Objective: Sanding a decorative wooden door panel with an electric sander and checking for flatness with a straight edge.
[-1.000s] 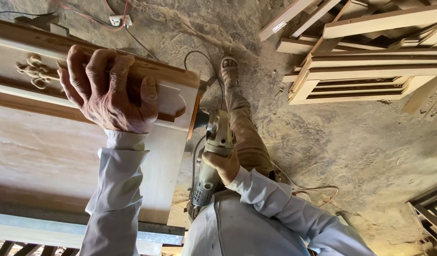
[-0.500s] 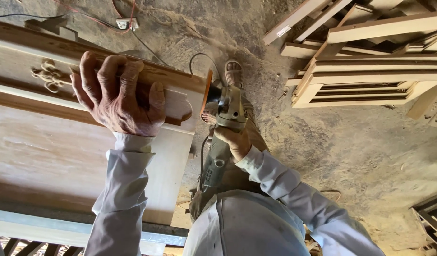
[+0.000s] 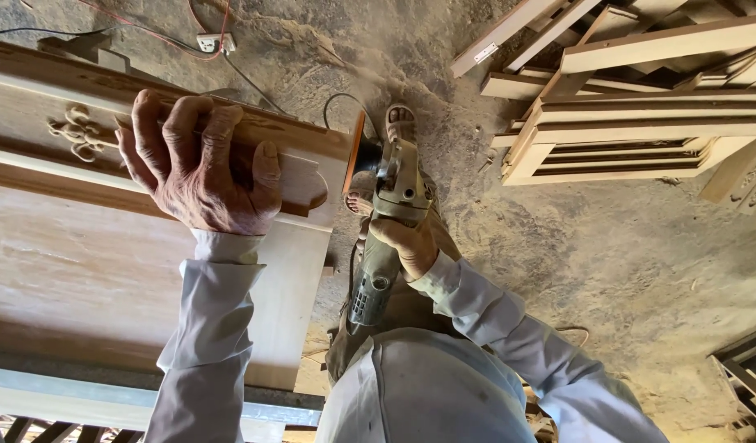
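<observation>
Matt bare-wood carved panel point(image 3: 132, 271), dusty metal-and-plastic grinder point(image 3: 390, 221), rough dusty floor point(image 3: 607, 262)

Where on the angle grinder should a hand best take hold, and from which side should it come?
Probably the long grey body of the angle grinder, behind the head, as the right hand does now. Come from the rear, cable end: the orange disc sits at the front against the wooden panel, which the left hand steadies.
</observation>
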